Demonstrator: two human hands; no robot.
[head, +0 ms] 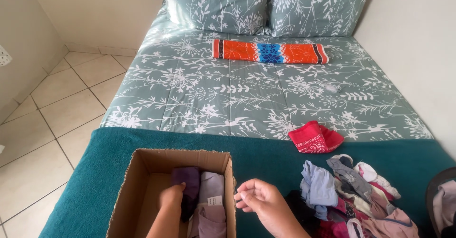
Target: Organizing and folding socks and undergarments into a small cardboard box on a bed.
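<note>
Left grip (172,197) pinches dark purple folded garment (188,186) inside cardboard box (124,190); right grip (256,201) loosely curled, empty, beside box rim. Risk: pushing down could unfold the neighbouring lilac garment (212,186).

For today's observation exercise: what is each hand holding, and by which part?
The left hand grips the top edge of a dark purple garment inside the cardboard box. The right hand holds nothing visible.

Left hand (171,196) fingers buried among folded clothes in brown cardboard box (127,190); box bottom cut by frame edge. Dark round basket (434,190) cropped at right edge. Small pale speck (331,87) on bedspread unidentifiable.
</note>
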